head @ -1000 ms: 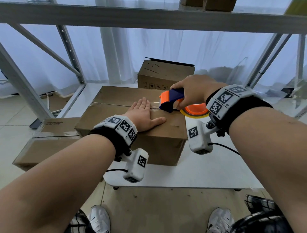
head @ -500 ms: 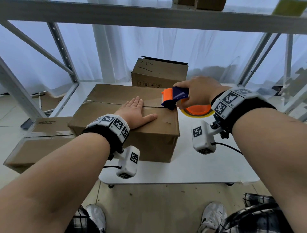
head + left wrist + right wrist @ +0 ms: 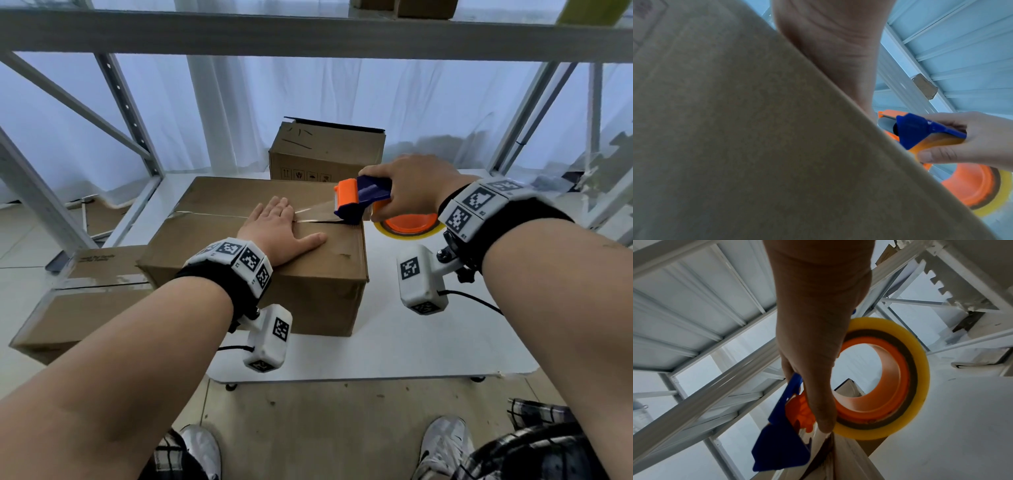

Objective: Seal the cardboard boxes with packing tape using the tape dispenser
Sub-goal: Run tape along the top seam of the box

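A large cardboard box (image 3: 212,260) lies on the white table (image 3: 428,335), its top seam running left to right. My left hand (image 3: 279,229) presses flat on the lid across the seam, fingers straight. My right hand (image 3: 411,185) grips the blue and orange tape dispenser (image 3: 359,202) at the box's right end, by the edge. A clear strip of tape (image 3: 313,214) stretches from the dispenser to the seam beside my left fingers. The yellow tape roll (image 3: 916,374) hangs past the box edge. In the left wrist view the dispenser (image 3: 920,131) shows beyond the box side (image 3: 735,146).
A smaller open cardboard box (image 3: 325,154) stands behind the large one. A taped box (image 3: 78,298) sits lower at the left, off the table. Grey shelf uprights (image 3: 130,113) and a crossbeam (image 3: 308,32) frame the table. My shoes (image 3: 442,445) are below the table's front edge.
The dispenser has travelled right along the seam, from beside my left hand to the box's right edge, laying tape behind it. My left hand stays pressed on the lid.
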Tool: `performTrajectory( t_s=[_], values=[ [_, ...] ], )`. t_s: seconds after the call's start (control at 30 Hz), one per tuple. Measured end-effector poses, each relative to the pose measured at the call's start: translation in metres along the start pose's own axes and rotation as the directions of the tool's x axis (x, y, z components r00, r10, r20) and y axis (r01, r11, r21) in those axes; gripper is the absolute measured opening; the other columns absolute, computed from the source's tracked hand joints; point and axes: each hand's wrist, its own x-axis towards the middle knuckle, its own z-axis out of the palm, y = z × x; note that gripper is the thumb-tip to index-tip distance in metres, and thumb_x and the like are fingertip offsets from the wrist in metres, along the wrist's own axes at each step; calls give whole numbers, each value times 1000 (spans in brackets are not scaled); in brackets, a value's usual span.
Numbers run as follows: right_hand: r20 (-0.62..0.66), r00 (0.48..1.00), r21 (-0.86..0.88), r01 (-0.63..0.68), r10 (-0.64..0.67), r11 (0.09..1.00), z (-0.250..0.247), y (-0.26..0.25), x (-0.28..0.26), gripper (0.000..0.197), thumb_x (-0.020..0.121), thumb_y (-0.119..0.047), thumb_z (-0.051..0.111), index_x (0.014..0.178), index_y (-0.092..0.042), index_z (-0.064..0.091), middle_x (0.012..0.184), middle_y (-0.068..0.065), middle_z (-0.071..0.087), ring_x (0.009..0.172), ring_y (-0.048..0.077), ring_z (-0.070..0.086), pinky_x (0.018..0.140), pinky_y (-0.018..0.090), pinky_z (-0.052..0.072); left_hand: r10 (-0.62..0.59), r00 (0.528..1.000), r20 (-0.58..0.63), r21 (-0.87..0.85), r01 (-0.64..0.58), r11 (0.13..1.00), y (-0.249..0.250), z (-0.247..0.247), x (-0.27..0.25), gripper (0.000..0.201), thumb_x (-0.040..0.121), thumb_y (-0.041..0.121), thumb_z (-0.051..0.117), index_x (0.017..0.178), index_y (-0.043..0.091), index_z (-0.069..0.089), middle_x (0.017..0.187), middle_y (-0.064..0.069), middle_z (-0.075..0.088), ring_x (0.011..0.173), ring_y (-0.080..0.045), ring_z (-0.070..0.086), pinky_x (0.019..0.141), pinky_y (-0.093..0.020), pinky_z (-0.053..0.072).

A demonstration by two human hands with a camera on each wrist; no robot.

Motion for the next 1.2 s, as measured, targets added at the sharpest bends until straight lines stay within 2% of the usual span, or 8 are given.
performTrajectory(
  t_s=[0.2,0.33,0.5,0.67,0.73,0.87,1.03,1.2],
  values=[
    [-27,1000,-48,6,-8,999,5,-1,1,69,75,-59,68,135,-42,39,97,-4,45,101,22,51,79,34,40,5,999,-45,-72,-9,997,-2,-6,6,83,80,75,42,138,15,33,145,-7,39,132,-23,37,112,-36,26],
    [-9,1000,-41,7,-7,999,7,-3,0,67,75,-54,69,134,-39,42,103,-2,53,103,22,52,84,36,42,7,1000,-3,6,-7,1000,-1,-9,10,100,78,81,36,152,20,7,153,-7,21,142,-27,21,116,-41,20],
    [-14,1000,-40,13,-13,999,13,-1,-1,66,76,-54,69,134,-39,43,101,-3,53,103,21,52,86,36,42,44,999,-19,-15,-44,999,1,-8,15,94,79,78,40,148,17,24,155,-6,18,145,-25,12,119,-39,9],
    [-51,998,-9,20,-20,1000,12,2,1,68,75,-55,67,135,-41,40,96,-4,48,93,17,46,82,34,39,38,997,-64,-96,-44,994,2,-5,14,81,78,74,49,133,15,38,138,-4,46,127,-22,41,112,-35,24],
    [-54,998,25,19,-17,1000,12,5,-1,69,74,-56,67,135,-42,39,95,-4,47,97,20,50,83,35,40,52,996,-70,-95,-59,994,2,-5,13,86,79,74,48,141,16,33,145,-4,41,132,-22,38,113,-35,23],
    [-35,999,48,0,2,999,23,8,-10,73,75,-54,69,139,-40,37,96,-3,48,99,22,51,85,36,43,54,999,6,-116,-53,992,0,-2,13,102,81,75,41,152,14,0,160,-5,9,147,-17,9,119,-33,5],
    [-35,999,98,-25,29,995,34,11,-11,74,74,-54,69,139,-41,37,93,-4,48,97,22,51,85,36,45,62,994,85,-14,-61,998,0,0,14,100,81,79,25,152,16,-8,160,1,-6,147,-12,-4,119,-33,-4],
    [-77,995,161,-48,61,986,45,11,-8,76,75,-51,71,141,-41,35,93,-4,45,100,23,50,85,34,40,7,993,120,74,-16,997,7,-4,12,100,82,80,16,151,14,-12,159,-3,-16,146,-15,-11,118,-35,-9]
  ],
)
